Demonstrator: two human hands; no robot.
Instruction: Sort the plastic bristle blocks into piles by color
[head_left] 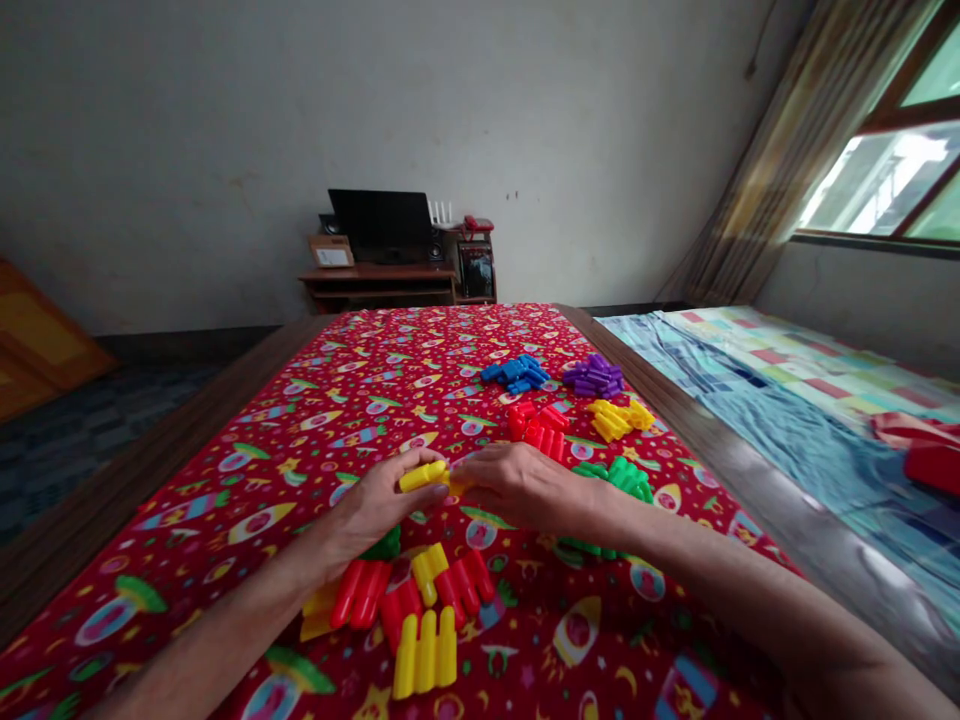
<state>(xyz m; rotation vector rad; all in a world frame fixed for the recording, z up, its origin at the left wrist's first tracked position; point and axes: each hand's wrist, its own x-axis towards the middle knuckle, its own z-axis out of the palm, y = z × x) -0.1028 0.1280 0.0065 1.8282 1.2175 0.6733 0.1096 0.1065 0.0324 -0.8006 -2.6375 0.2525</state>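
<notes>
Both hands meet above the middle of the patterned red cloth. Between the thumb and fingers of my left hand (pixel 394 488) is a yellow plastic building block (pixel 424 476) with rounded ridges. My right hand (pixel 517 482) closes on the right side of it, where a bit of yellow shows at the fingertips; whether that is a second block I cannot tell. Nearer to me lie loose red blocks (pixel 361 592) and yellow blocks (pixel 426 655), some overlapping. A green block (pixel 384 545) is partly hidden behind my left wrist.
Sorted piles lie to the right: blue blocks (pixel 517 373), purple blocks (pixel 595 377), yellow blocks (pixel 619 418), red blocks (pixel 540 430) and green blocks (pixel 626 478), partly behind my right forearm. Beyond the red cloth (pixel 420 360) stands a desk (pixel 379 275) with a monitor (pixel 386 225). A bed (pixel 810 370) is at right.
</notes>
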